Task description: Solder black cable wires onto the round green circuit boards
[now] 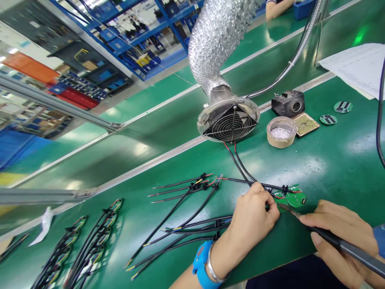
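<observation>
My left hand (251,214), with a blue watch band and a silver bangle at the wrist, is closed in a pinch on a black cable; the fingers cover most of the grip. Beside its fingertips lie green circuit boards (296,198), with red wire ends reaching onto them. My right hand (343,237) holds a soldering iron (331,239) like a pen. The iron's tip is at the near board, just right of my left fingertips. More black cables (237,160) run under and past my left hand.
A fume extractor (231,122) with a silver duct hangs ahead. Behind the boards stand a round tub (281,132), a soldering iron holder (288,103) and two round circuit boards (343,106). Bundled cables (99,241) lie left. A co-worker's arm (278,9) shows at the top.
</observation>
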`<state>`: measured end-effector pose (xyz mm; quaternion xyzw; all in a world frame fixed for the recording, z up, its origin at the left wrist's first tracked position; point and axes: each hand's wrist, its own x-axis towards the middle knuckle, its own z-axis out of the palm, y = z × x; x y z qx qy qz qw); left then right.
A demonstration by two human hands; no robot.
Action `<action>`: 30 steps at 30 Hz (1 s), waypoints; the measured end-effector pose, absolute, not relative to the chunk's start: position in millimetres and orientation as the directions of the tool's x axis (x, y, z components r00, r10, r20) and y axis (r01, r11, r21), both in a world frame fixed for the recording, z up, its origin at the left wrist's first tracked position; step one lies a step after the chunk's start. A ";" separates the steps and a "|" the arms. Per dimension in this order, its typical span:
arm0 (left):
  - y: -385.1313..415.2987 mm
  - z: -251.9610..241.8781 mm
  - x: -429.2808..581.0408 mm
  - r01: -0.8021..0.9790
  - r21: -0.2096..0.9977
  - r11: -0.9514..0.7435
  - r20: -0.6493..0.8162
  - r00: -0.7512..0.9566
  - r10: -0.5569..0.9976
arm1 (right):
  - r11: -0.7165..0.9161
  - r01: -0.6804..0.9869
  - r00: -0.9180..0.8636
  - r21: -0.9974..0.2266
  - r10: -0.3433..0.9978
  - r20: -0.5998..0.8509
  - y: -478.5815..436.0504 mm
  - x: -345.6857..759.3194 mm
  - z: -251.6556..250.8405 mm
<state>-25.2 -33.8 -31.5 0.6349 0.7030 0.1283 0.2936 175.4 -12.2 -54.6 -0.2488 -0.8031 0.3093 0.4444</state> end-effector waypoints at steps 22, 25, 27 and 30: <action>-40.1 -26.1 -38.1 0.858 0.509 -0.064 -0.232 0.209 0.950 | 0.745 0.237 -0.506 -0.624 0.643 0.575 -21.5 167.5 -41.5; -40.9 -27.7 -38.3 0.890 0.427 -0.157 -0.214 0.268 0.939 | 0.765 0.225 -0.497 -0.603 0.623 0.604 -19.0 166.0 -37.1; -40.4 -28.1 -37.2 0.904 0.380 -0.195 -0.217 0.292 0.932 | 0.769 0.224 -0.489 -0.599 0.620 0.613 -17.2 164.9 -34.4; -39.4 -28.0 -34.6 0.913 0.350 -0.208 -0.234 0.300 0.925 | 0.753 0.237 -0.480 -0.615 0.640 0.599 -15.2 163.9 -32.0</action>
